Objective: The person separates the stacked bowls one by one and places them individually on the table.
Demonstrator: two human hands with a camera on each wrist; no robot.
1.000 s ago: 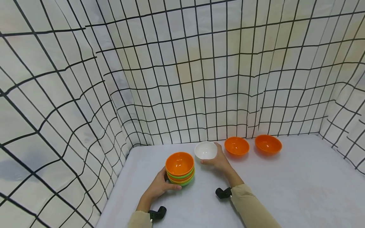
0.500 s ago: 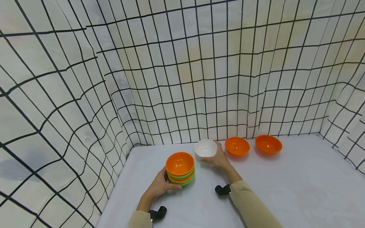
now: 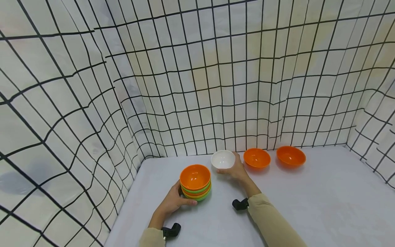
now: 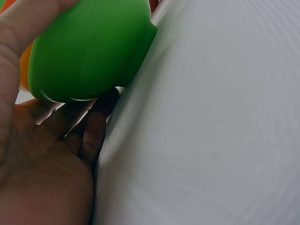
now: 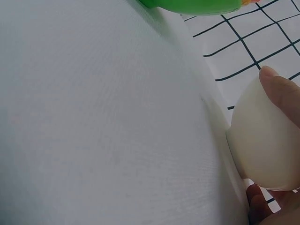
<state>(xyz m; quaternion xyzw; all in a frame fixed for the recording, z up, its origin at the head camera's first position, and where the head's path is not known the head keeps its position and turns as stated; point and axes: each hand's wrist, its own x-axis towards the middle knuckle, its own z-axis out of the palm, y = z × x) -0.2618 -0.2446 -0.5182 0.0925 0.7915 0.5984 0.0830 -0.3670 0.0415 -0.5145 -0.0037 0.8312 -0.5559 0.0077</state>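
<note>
A stack of several bowls (image 3: pixel 195 177), orange on top with green, orange and yellow rims below, stands left of the middle of the table. My left hand (image 3: pixel 172 201) holds its left and near side, thumb in front. Close up in the left wrist view, the lowest green bowl (image 4: pixel 93 51) sits between thumb and fingers, its foot at the cloth. Behind and right of the stack is a small white bowl (image 3: pixel 223 159). My right hand (image 3: pixel 237 169) grips the bowl from its right side; the thumb (image 5: pixel 279 91) lies along its wall in the right wrist view.
Two orange bowls, one (image 3: pixel 256 158) just right of my right hand and another (image 3: pixel 290 156) farther right, stand along the back of the white-covered table (image 3: pixel 333 206). White walls with a black grid (image 3: pixel 203 85) enclose the back and sides.
My right hand and the white bowl have shifted slightly toward the back wall. The left hand and the stack hold their place.
</note>
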